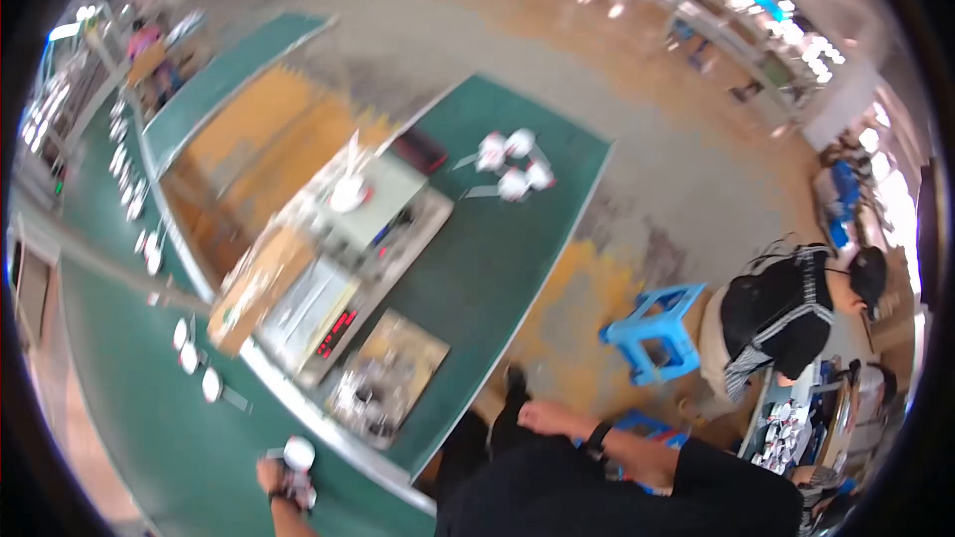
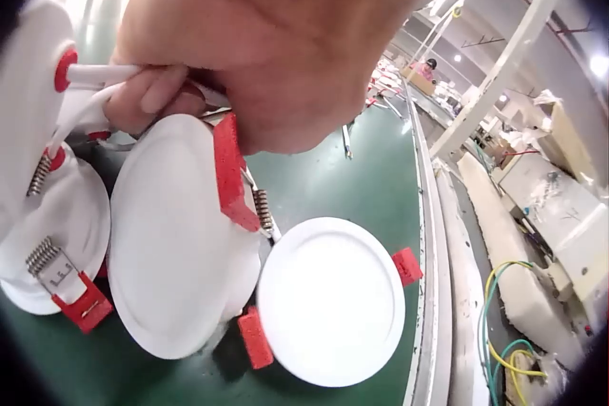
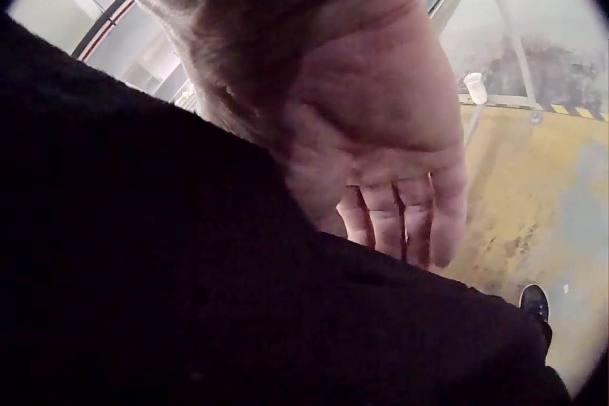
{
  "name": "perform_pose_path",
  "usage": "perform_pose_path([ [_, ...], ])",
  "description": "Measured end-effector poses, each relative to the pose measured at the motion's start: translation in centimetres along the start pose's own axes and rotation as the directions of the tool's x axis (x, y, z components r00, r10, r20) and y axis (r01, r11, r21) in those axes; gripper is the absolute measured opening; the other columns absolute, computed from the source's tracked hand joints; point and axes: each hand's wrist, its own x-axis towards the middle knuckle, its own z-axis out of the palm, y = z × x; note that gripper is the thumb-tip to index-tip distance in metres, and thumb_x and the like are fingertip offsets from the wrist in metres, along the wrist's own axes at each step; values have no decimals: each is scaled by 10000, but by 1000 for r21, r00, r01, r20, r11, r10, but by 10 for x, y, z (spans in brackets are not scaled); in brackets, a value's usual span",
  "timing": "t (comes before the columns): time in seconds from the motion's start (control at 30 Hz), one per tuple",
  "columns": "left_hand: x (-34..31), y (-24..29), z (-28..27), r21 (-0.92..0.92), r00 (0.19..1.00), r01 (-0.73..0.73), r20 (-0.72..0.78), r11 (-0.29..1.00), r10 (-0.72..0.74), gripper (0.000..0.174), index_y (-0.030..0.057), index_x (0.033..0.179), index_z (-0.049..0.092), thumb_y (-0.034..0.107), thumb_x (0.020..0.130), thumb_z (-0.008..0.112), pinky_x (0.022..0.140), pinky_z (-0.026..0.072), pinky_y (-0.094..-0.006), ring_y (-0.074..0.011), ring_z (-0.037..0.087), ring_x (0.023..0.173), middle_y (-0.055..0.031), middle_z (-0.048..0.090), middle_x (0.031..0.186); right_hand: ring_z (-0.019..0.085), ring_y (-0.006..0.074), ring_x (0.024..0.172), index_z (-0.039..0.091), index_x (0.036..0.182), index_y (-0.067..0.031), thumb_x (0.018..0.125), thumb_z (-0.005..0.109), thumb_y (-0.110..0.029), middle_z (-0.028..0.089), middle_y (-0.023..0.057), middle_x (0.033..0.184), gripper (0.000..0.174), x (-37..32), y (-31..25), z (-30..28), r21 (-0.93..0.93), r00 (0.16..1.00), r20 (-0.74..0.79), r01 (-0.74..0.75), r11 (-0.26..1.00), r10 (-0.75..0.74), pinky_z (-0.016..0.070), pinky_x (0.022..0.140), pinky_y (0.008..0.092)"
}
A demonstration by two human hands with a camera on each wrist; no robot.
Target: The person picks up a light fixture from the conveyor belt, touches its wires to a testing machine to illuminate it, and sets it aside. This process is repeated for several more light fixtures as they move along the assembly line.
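Two or more white cables [image 2: 100,74] sit gripped in your left hand [image 2: 252,44]; your right hand [image 3: 376,120], relaxed, appears empty. Lower the spring-clip downlights [image 2: 171,244] without knocking.

Surroundings of the workplace: equipment on a green desk [image 1: 477,268], with furniture on the floor [image 1: 428,40] beyond.
On the desk, a meter [image 1: 338,335] displays red digits, too blurred to read; a brown carton [image 1: 257,288] lies beside it and a tan board [image 1: 423,348] near it. A blue stool [image 1: 657,326] stands near a person in a dark top [image 1: 781,308]. Yellow and green wires [image 2: 488,316] hang in loops in the left-wrist view.
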Motion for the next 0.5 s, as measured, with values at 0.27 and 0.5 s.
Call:
perform_pose_path([
  [0.27,2,43,-17,175,979,95,160,980,-123,279,90,1129,675,261,970,523,859,511,-437,-290,670,956,-126,706,1094,663,402,916,692,999,-94,948,581,-382,703,175,937,312,-21,67,-42,-173,992,-115,-69,983,49,508,787,510],
  [0.5,-11,60,-16,254,966,92,213,963,-148,364,189,1254,649,404,972,568,907,501,-428,-218,671,1079,-46,690,1231,670,386,902,691,1042,-105,963,554,-388,706,161,932,324,-25,83,-11,-102,978,-204,-73,992,51,510,779,505],
])
